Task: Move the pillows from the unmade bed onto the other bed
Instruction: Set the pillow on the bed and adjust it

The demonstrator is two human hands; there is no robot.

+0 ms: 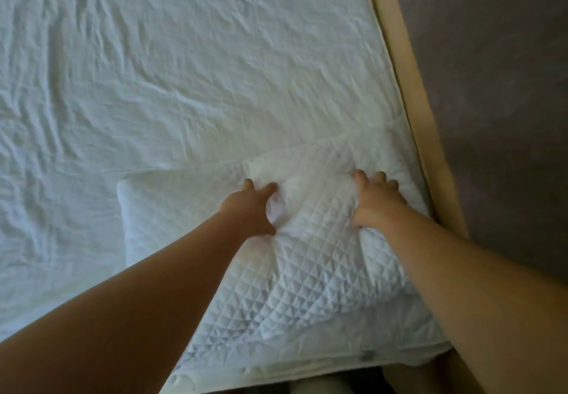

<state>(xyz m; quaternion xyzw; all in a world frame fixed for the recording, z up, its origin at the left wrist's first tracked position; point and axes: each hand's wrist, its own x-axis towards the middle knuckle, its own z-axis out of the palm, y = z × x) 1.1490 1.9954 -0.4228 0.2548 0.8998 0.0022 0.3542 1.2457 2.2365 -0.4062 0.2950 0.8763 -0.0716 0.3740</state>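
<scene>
Both hands clenched on the pillow (pixel 307 240): left hand (pixel 250 209) bunching its quilted cover, right hand (pixel 373 200) pressing nearer the frame (pixel 408 110). Probably the grasp before lifting; next, raising it clear of the sheet (pixel 184 70) and carrying it off. White, diamond-quilted, soft, dented between the hands, lying at the mattress corner beside the frame.

The pillow (pixel 310 240) is matt white quilted cloth, the sheet (pixel 184 70) creased cloth, the bed frame (pixel 408 101) smooth pale wood.
</scene>
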